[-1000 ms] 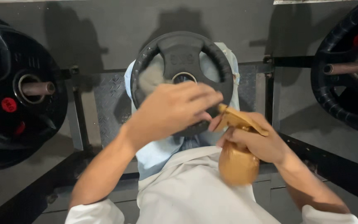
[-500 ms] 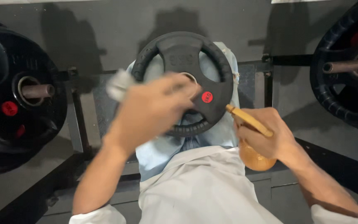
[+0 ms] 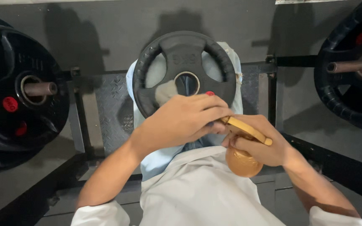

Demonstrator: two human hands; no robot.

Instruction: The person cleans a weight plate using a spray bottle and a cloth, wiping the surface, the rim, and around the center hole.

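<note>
One black weight plate point(image 3: 184, 50), propped upright on the lap over a pale blue cloth point(image 3: 160, 157), is pressed by the left hand point(image 3: 180, 120), fingers curled on a grey rag point(image 3: 165, 92). One gold spray bottle point(image 3: 241, 157), contents unseen, is gripped by the right hand point(image 3: 258, 140). Two loaded plate racks are noted, one left point(image 3: 19, 96), one right point(image 3: 352, 67).

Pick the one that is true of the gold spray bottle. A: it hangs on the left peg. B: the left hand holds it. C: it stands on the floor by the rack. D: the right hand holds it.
D: the right hand is wrapped around the neck of the gold spray bottle, while the left hand lies on the black weight plate.
</note>
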